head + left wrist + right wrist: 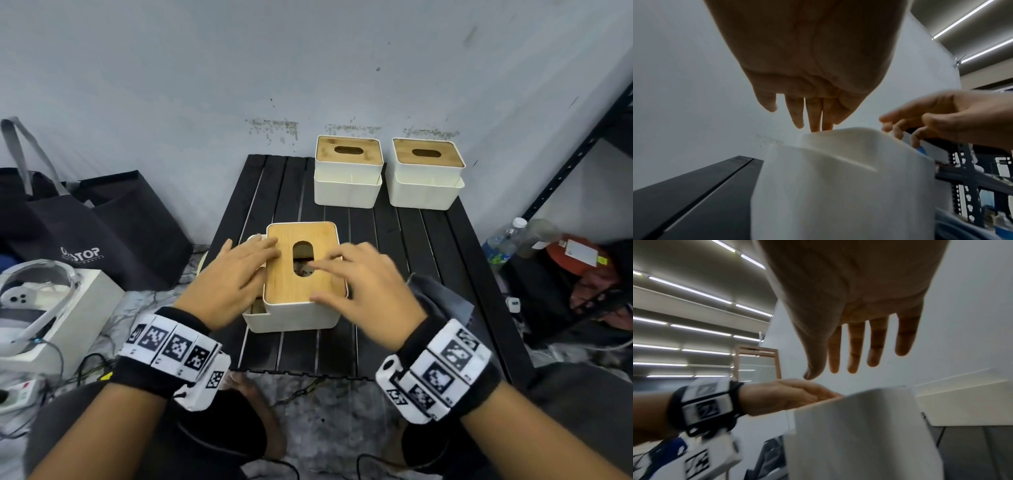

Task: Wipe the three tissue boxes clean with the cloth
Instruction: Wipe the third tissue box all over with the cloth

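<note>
The near tissue box (297, 274) sits at the table's (404, 240) front, directly under your fingers. Your left hand (233, 277) lies flat on its wooden lid's left edge, fingers straight and together. Your right hand (366, 284) hovers over the lid's right side, fingers spread and relaxed. The grey cloth (442, 298) lies just beside that hand.

Black tote bag (99, 233) left of slatted table (394, 240).
</note>
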